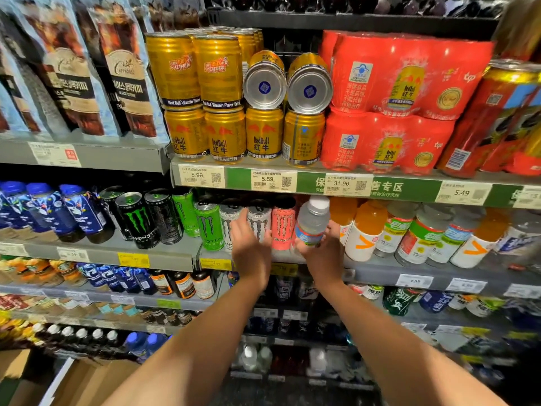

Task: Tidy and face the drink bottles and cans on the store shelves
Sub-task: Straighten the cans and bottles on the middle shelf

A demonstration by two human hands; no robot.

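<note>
Top shelf, far left: I see glossy pouches [123, 83] printed "BLACK COFFEE" with Korean script. Next come gold cans [218, 74] reading "Red Bull Vitamin Flavor Drink", stacked on a lower row [225, 136] marked "RedBull 红牛". Two gold cans [265, 83] lie on their sides, showing ribbed metal ends with blue code stickers. Right of them sit red shrink-wrapped multipacks [409, 74]. Price tags [268, 180] on the green shelf strip read 5.99, 5.59, 31.90 and 5.49.

Middle shelf, left: blue-wrapped bottles [82, 212], then black cans [137, 221] with the green Monster claw, green cans [209, 227], and a silver can [259, 221]. My left hand [251, 250] rests against the silver can, fingers extended and close together on its front. A pink can [282, 227] stands between my hands. My right hand [317, 253] grips a clear bottle [311, 224] with a white cap and blue-red label, fingers curled around its lower body; the bottle tilts left at the shelf's front edge, touching the pink can. Right of it stand orange-liquid bottles [363, 232] with white labels; their text is too blurred to read.
</note>
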